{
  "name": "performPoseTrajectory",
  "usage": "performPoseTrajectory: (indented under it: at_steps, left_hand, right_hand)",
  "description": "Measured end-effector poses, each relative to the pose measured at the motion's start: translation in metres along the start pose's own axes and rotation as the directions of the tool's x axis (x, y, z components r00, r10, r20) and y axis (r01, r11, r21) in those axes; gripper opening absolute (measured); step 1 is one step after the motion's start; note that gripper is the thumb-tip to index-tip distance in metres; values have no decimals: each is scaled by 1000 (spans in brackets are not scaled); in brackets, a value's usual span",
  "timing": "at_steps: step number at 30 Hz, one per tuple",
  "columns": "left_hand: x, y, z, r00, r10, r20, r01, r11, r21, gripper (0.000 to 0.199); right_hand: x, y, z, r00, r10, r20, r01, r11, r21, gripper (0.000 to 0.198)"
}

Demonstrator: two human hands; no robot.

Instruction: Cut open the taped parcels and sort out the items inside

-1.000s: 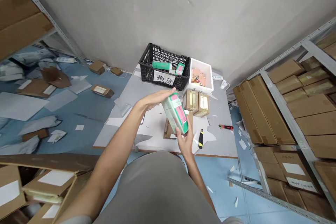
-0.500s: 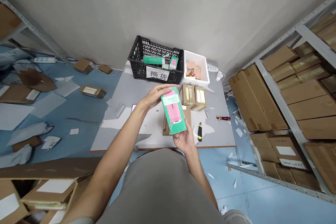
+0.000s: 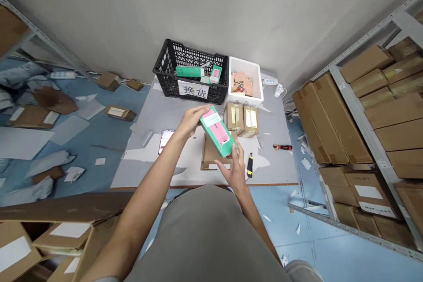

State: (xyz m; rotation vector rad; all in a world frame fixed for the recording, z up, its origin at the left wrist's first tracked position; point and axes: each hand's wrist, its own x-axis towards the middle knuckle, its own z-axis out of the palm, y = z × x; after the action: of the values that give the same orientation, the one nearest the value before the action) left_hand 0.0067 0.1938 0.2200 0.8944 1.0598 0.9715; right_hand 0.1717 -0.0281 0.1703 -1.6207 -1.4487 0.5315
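Above the table I hold a green and pink product box, tilted, with its printed face toward me. My left hand is closed around its upper left end. My right hand is by the lower right end, fingertips at the box's corner and thumb spread away from it. Beneath the box lies a flat brown cardboard box, partly hidden. A yellow and black box cutter lies to the right of my right hand. Left of my left wrist is a phone with a lit screen.
At the back stand a black crate holding green boxes and a white foam box with pink items. Two small cartons sit before them. A red cutter lies right. Carton shelves flank the right; packaging litters the left floor.
The product box has turned, its lower end swinging right and up. My right hand has loosened from under that end, its thumb now apart. More of the phone and the flat carton shows.
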Motion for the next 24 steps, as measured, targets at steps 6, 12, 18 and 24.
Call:
performPoseTrajectory:
  at_steps: [6,12,18,24]
  left_hand:
    - [1,-5,17,999,-35,22,34,998,48,86]
    - [-3,8,28,985,31,169,-74,964,256,91]
    - [4,18,33,968,-20,249,-45,966,253,87]
    - [17,1,34,963,-48,266,-17,971,237,88]
  right_hand:
    - [6,25,-10,993,-113,12,114,978,-175,60]
    - [17,29,-22,990,123,-69,-109,978,178,68]
    - [38,24,-36,836,498,230,-480,461,746,50]
    - [43,39,-35,730,510,455,-586,126,800,55]
